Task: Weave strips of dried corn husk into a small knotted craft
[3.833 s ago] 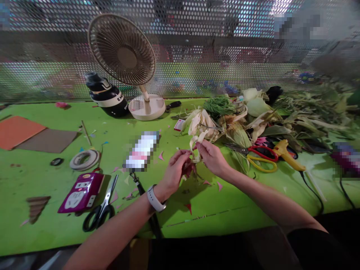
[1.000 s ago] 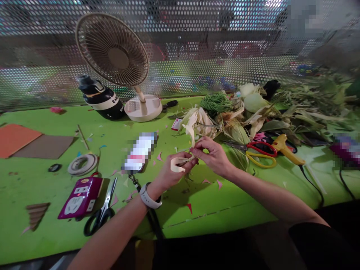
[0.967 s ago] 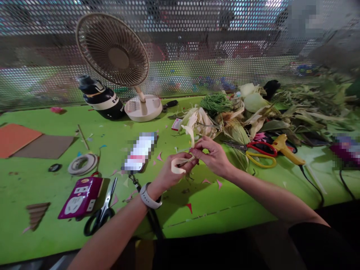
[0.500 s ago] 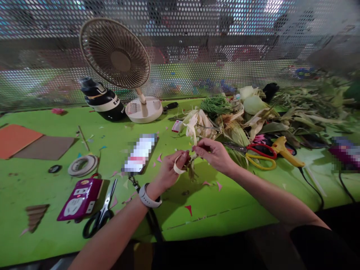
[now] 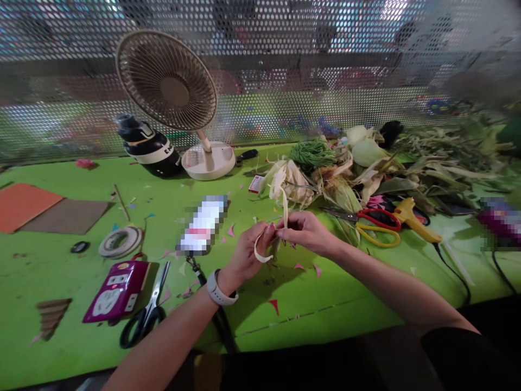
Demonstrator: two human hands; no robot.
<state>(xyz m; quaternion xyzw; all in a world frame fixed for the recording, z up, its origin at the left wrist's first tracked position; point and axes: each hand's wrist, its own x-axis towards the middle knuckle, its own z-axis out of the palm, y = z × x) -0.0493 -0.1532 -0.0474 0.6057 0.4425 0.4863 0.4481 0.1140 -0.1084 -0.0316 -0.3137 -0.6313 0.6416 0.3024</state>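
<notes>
Both of my hands are close together above the green table (image 5: 228, 312), fingertips nearly touching. My left hand (image 5: 249, 248) is closed, thumb and fingers pinched on a pale corn husk strip (image 5: 285, 206), part of which curls round below the thumb. Against it, my right hand (image 5: 306, 232) is also pinched on the husk piece, and a narrow end of the strip sticks up beside its fingers. Darker husk shreds hang beneath the fingertips, partly hidden. Just beyond my hands lies a heap of dry corn husks (image 5: 296, 183).
Red-and-yellow scissors (image 5: 378, 234) and a yellow glue gun (image 5: 419, 221) lie to the right. On the left are a phone (image 5: 203, 225), tape roll (image 5: 120, 241), purple power strip (image 5: 116, 290) and black scissors (image 5: 144, 320). A fan (image 5: 174, 89) and bottle (image 5: 152, 152) stand behind.
My right hand has come down slightly and closer to the left fingertips. The strip's upper end now stands up beside the right fingers, and its loop hangs lower by the left thumb.
</notes>
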